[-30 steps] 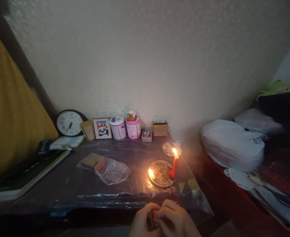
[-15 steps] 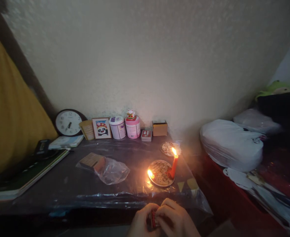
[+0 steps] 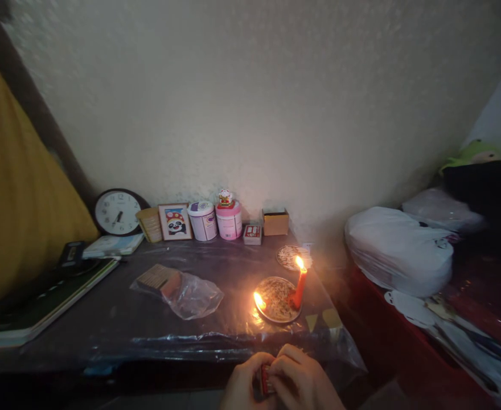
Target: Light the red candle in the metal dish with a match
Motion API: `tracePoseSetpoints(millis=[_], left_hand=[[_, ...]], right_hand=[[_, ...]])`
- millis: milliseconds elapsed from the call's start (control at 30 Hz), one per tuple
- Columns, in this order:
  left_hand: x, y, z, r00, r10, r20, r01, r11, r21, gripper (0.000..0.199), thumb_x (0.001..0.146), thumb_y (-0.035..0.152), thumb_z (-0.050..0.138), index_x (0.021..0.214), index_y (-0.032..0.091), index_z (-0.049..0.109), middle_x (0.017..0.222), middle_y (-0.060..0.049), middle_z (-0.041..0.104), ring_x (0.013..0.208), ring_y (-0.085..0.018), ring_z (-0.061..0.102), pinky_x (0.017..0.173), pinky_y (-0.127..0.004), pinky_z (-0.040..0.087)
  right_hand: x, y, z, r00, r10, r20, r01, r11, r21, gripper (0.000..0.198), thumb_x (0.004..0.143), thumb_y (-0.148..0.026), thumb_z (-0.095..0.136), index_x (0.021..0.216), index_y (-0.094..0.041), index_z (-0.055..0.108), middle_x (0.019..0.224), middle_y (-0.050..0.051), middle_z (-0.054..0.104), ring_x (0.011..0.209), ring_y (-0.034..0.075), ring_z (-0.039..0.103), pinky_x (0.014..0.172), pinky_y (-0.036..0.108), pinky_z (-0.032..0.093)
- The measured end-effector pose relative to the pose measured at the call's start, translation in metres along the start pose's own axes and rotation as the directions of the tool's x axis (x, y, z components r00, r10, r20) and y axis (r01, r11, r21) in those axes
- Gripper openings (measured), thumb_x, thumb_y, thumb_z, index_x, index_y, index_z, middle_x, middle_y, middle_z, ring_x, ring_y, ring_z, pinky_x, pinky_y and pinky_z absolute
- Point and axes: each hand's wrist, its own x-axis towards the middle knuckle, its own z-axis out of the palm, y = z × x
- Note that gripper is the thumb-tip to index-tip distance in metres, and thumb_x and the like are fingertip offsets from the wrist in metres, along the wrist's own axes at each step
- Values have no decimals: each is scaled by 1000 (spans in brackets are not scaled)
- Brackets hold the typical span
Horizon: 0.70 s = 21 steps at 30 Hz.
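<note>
Gripping small red box (image 3: pixel 266 380), left hand (image 3: pixel 242 386) and right hand (image 3: pixel 305 382) closing round it below table's (image 3: pixel 118 319) front edge. Risk: candle (image 3: pixel 299 287) burning near front-right corner, plastic cover melting, sleeve catching.

- A dark table (image 3: pixel 118 319) fills the lower middle.
- A round plate (image 3: pixel 276 300) sits right of center.
- A plastic bag (image 3: pixel 191 296) lies left of the plate.
- A clock (image 3: pixel 117 212) stands at the back left.
</note>
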Motion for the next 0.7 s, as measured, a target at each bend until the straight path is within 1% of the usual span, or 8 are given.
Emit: tracePoseSetpoints(millis=[133, 233, 300, 367, 467, 533, 600, 700], left_hand=[[-1, -4, 3, 1000, 4, -10, -4, 999, -35, 17, 62, 12, 60, 78, 17, 62, 65, 2, 56, 60, -15, 49, 56, -26, 38], [-2, -9, 7, 1000, 15, -5, -15, 996, -82, 14, 62, 13, 63, 75, 18, 64, 64, 2, 57, 60, -15, 50, 55, -25, 37], [-2, -12, 8, 1000, 18, -1, -18, 994, -109, 16, 62, 16, 65, 78, 19, 65, 65, 2, 59, 61, -15, 51, 55, -26, 38], [-1, -15, 7, 1000, 3, 15, 0, 983, -186, 26, 59, 17, 69, 85, 18, 65, 70, 1, 61, 64, -17, 53, 58, -26, 40], [0, -19, 2, 999, -23, 47, 40, 919, -393, 38, 57, 20, 73, 93, 19, 61, 76, 0, 62, 66, -16, 54, 60, -27, 40], [0, -22, 1, 996, 2, 85, 41, 862, -506, 41, 57, 22, 75, 93, 18, 58, 76, 0, 60, 64, -14, 52, 58, -26, 38], [2, -23, 4, 990, 30, 134, 52, 824, -565, 44, 55, 24, 79, 93, 16, 58, 73, 1, 58, 61, -11, 49, 57, -25, 34], [4, -24, 16, 992, -6, 128, 85, 781, -619, 47, 51, 32, 83, 89, 16, 61, 69, 1, 57, 60, -12, 49, 56, -25, 34]], right_hand=[[0, -3, 3, 1000, 3, 4, -4, 996, 88, 14, 80, -11, 57, 68, -18, 60, 75, 1, 57, 66, 13, 56, 59, 21, 41], [2, -11, 1, 999, 32, -16, -27, 961, 275, 17, 81, -14, 56, 64, -18, 59, 73, 0, 55, 66, 13, 55, 60, 21, 41], [3, -15, -4, 995, 89, -37, -63, 895, 442, 18, 82, -19, 55, 64, -18, 58, 72, 0, 53, 65, 13, 54, 57, 21, 41], [4, -14, -11, 978, 193, -75, -115, 807, 579, 15, 82, -23, 55, 67, -19, 56, 69, -1, 52, 63, 13, 53, 55, 21, 40], [6, -4, -19, 921, 356, -156, -139, 676, 724, 18, 82, -29, 56, 67, -19, 53, 65, -3, 51, 62, 13, 49, 58, 22, 40], [8, 2, -16, 891, 422, -168, -125, 583, 803, 23, 82, -32, 56, 65, -19, 51, 64, -3, 51, 61, 12, 47, 58, 22, 40], [10, 5, -8, 860, 484, -162, -119, 499, 858, 25, 81, -33, 57, 62, -19, 49, 61, -4, 48, 56, 11, 44, 55, 22, 38], [12, -2, 6, 825, 534, -183, -98, 455, 885, 26, 78, -35, 59, 61, -19, 48, 58, -5, 46, 54, 11, 43, 53, 22, 37]])
